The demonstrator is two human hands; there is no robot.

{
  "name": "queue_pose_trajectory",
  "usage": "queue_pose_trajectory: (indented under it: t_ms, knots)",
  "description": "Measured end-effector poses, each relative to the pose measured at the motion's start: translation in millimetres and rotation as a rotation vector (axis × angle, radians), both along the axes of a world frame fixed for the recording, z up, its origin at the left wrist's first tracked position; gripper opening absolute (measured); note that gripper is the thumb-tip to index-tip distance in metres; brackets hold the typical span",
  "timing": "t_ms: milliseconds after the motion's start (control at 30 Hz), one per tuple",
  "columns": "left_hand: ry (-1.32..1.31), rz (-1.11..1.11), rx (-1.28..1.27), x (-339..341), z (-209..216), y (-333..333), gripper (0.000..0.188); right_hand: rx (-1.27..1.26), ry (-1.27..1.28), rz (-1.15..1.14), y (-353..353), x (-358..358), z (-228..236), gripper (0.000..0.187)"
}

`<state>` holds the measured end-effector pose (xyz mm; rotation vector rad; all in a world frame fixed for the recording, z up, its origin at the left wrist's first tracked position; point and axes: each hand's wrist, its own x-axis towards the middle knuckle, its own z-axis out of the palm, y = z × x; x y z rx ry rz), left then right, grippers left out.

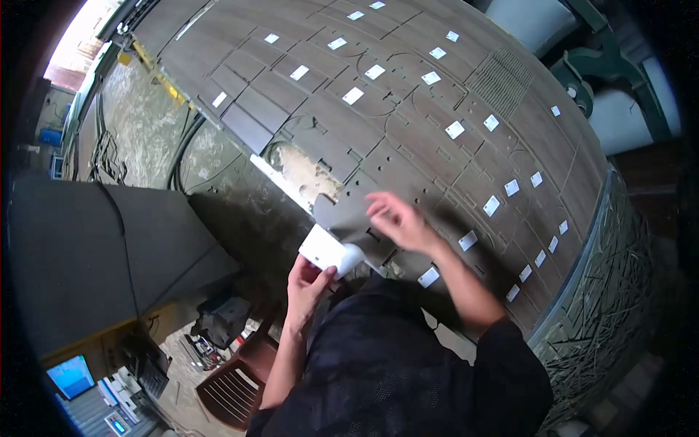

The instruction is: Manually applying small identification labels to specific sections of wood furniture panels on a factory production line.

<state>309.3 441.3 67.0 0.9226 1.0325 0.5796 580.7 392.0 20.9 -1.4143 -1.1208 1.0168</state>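
My left hand (306,288) grips a roll of white labels (324,249) by its lower edge, thumb on top. The roll's loose end lies flat toward the board's edge. Above the board, my right hand (404,224) hangs to the right of the roll, slightly smeared by motion. Its fingers are partly bent and apart, and I see nothing in them. Beneath it spreads a large brown board (408,164) cut into many panel shapes. Small white labels (455,130) are stuck on many of those pieces.
Pale sawdust (302,171) fills a gap at the board's left edge. A grey cabinet (109,247) stands at left, with a brown plastic chair (233,386) and a lit screen (70,376) below. Thin offcut strips (604,313) pile up at right, beneath green machinery (590,69).
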Motion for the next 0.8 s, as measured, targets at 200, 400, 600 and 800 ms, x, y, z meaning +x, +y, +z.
queue_pose_trajectory:
  t_ms: [200,400,600,800]
  knots:
    - [-0.192,-0.204,0.066,-57.1,2.9,2.3,0.049,0.007,-0.016,0.020,-14.5,-126.1,50.6,0.039]
    - [-0.234,-0.220,0.039,-120.1,12.4,2.1,0.061,0.006,-0.083,0.011,-16.9,-184.6,76.7,0.031]
    - [-0.319,-0.217,0.047,-158.4,26.1,18.0,0.039,0.041,-0.050,-0.063,-16.0,-233.0,97.7,0.029]
    - [-0.377,-0.077,-0.064,-192.3,28.3,28.6,0.029,0.041,-0.044,-0.065,-13.5,-277.2,115.9,0.026]
